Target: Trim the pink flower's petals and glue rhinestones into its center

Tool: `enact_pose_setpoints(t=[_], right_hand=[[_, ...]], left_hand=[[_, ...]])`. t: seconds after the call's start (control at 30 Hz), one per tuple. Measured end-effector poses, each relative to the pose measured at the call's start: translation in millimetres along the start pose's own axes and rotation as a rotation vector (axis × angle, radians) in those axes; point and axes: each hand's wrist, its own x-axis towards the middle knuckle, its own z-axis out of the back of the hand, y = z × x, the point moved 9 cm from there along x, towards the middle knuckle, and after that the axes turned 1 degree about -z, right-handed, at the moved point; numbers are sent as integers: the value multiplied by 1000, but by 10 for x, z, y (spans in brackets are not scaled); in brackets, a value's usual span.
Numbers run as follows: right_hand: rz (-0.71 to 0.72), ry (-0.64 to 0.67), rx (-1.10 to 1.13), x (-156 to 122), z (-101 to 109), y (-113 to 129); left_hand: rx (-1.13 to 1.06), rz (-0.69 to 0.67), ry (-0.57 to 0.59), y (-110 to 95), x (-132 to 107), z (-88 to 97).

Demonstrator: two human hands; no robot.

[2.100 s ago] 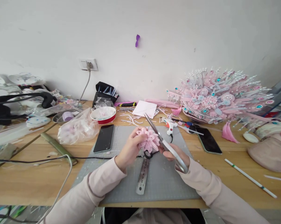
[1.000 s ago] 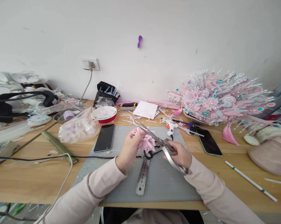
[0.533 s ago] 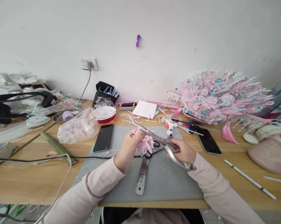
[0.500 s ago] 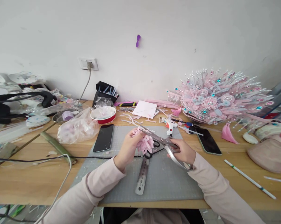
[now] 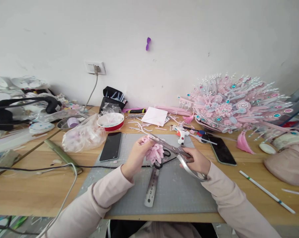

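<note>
Pink flower, soft and likely crushable, pinched at its base by left hand; right hand grips scissors, frame centre.

Soft, even light fills the room, bright enough to wash the white wall nearly flat. Shadows are faint, and the source probably sits above or behind the camera. The blades of the scissors catch a mild glint. The pink flower is sharp at centre; the bench edge bows, and the corners stretch and smear.
</note>
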Motion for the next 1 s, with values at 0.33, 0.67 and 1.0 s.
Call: enact_pose_setpoints(t=[0.33,0.67,1.0], right_hand=[[5,44,6,14,-49,-40],[-39,0,6,24,-71,-34],[-113,-39,38,42,-112,-128]], left_hand=[[-29,-29,-30,-53,15,22],[-83,7,-33,35,19,33],[-100,6,-14,64,40,38]])
